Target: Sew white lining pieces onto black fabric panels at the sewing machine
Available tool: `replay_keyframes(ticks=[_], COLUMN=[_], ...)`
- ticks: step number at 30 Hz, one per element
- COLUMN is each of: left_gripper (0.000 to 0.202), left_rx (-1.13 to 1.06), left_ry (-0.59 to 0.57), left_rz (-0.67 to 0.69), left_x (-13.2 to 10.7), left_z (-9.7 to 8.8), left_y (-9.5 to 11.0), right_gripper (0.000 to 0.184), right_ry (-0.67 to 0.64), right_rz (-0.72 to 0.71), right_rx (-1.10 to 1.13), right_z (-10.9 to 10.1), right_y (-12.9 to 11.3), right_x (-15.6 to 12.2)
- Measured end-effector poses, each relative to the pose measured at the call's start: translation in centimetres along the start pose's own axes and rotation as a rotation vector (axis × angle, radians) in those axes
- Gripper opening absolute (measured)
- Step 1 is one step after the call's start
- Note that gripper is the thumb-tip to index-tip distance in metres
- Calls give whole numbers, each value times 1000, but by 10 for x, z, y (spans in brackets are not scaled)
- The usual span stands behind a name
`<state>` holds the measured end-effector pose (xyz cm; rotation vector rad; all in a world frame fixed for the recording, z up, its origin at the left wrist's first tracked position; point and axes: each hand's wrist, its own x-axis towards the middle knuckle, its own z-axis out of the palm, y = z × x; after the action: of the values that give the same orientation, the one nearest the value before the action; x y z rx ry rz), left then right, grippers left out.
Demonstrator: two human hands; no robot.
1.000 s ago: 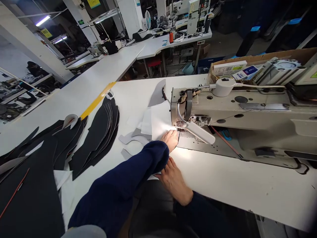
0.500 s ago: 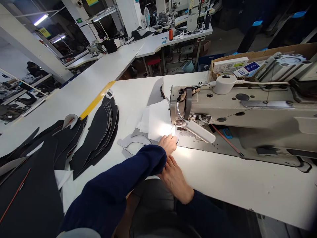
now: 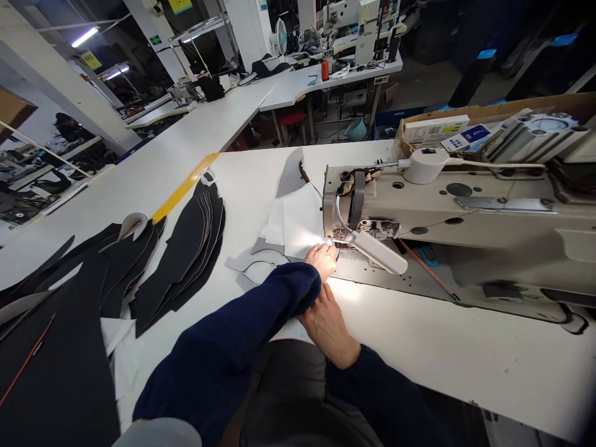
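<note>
My left hand is at the needle area of the sewing machine, its fingers bent and pressed together on a grey fabric piece that lies partly under white sheets. Just below, my right hand rests by the table's front edge. Its fingers are drawn together and partly hidden beneath my left wrist and sleeve, so what they hold cannot be made out. A small white lamp on the machine head lights the spot by the needle.
Stacked black fabric pieces lie left of the machine, beside more dark pieces. Yellow tape crosses the white table. A cardboard box with packets stands behind the machine. Blue scissors handles lie under its arm.
My left hand has moved slightly up and right, closer to the needle, with the grey fabric piece and white sheets shifting right too. My right hand stays below it.
</note>
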<state>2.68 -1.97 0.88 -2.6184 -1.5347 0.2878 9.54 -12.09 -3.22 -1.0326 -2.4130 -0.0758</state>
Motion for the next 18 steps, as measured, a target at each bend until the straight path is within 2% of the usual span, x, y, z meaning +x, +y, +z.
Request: replay_keyframes(ticks=[5,8,14,18], left_gripper=[29,26,30,29], left_rx=[56,81,93,88], left_ry=[113,90,54,44], left_rz=[18,86,154,150], left_x=[-27,-38,-22,-11], left_z=[-11,-13,-5,-6], left_y=[-1,-3,-7,-7], right_gripper=[27,31,24,29], right_ry=[-17,-23,-20,-4], right_rz=[-41,-42,-38,-25], right_rx=[53,43,0,2], right_z=[3,1,0,4], right_y=[-10,-11,-8,2], right_x=[1,2,3,0])
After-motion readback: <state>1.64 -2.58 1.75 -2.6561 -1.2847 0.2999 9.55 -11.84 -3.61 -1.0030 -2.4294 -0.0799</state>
